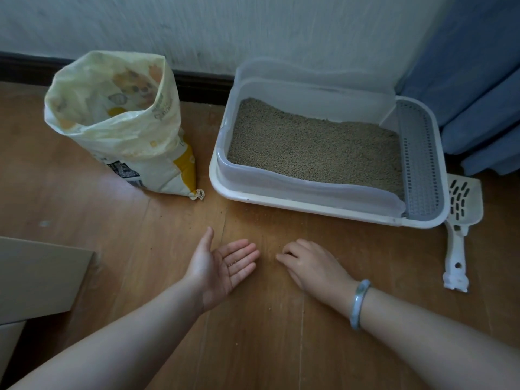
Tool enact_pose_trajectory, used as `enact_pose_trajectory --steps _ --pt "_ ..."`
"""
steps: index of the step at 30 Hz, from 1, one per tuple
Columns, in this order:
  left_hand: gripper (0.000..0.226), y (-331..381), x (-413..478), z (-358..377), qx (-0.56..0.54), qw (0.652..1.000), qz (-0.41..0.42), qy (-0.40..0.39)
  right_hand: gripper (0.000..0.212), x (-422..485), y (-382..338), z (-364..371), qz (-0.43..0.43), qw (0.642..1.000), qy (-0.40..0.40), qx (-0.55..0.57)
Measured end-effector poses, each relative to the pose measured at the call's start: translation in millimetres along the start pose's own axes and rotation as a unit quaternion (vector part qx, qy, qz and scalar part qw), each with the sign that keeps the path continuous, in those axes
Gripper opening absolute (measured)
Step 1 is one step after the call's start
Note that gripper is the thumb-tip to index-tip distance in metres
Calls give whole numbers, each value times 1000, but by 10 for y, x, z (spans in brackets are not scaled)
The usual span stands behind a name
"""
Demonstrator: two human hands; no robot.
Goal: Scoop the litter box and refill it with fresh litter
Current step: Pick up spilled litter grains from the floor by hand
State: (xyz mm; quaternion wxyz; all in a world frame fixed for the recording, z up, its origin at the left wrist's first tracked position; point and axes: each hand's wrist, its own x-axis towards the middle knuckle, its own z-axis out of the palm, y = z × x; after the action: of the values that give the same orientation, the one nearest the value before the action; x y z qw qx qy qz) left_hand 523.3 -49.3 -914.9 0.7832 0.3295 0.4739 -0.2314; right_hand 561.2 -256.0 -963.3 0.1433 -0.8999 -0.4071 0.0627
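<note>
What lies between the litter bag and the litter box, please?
In the head view, only a narrow strip of wooden floor separates the litter bag from the litter box; nothing stands there.

The white litter box (281,202) is filled with tan litter (309,147). An open bag (126,130) is stood upright beside it; a slotted scoop (461,220) is laid flat at the opposite end.

Head cam, wide-angle, fwd & down, near floor (157,226)

Glossy wood floor (126,220), smooth plastic litter box (281,199), granular litter (309,147), crinkled plastic bag (126,130).
</note>
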Motion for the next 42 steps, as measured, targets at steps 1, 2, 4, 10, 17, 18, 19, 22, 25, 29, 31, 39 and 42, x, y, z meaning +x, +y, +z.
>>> enact_pose_trajectory --steps 1,2,4,10,17,18,19,22,25,29,31,39,42 --pt "75 -6 1 12 0 1000 -1 -2 30 -20 -1 -7 -4 1000 -1 3" --pt "75 -14 -2 26 0 1000 -3 -4 29 -30 -4 -17 -5 1000 0 4" --pt "75 -28 -7 50 2 1000 -4 -9 32 -14 0 -20 1 1000 5 -1" --pt "75 -34 5 78 8 1000 -4 -10 7 98 -18 -68 -43 995 -18 -89" --pt "76 -37 -16 70 12 1000 -5 -10 19 20 -86 -24 -61 992 -3 -114" --pt "77 -40 -18 69 13 1000 -5 -11 17 11 -92 -29 -62 992 -3 -112" --pt "77 -45 -19 69 14 1000 -6 -11 14 7 -94 -39 -62 992 -9 -109" --pt "76 -62 -19 67 19 1000 -11 -16 23 40 -129 -65 -15 995 -47 -88" --pt "76 -74 -15 62 22 999 -15 -20 27 112 -224 -80 64 993 -73 -64" --pt "76 -67 -10 73 22 1000 -14 -17 13 169 -221 -103 93 987 -128 -34" --pt "76 -72 -6 70 22 1000 -13 -14 8 185 -203 -141 104 990 -95 24" --pt "75 -88 -8 160 17 999 -16 -39 10 330 -536 -307 145 941 60 300" --pt "76 -80 1 178 20 998 -14 -50 18 321 -630 -266 127 936 54 324"
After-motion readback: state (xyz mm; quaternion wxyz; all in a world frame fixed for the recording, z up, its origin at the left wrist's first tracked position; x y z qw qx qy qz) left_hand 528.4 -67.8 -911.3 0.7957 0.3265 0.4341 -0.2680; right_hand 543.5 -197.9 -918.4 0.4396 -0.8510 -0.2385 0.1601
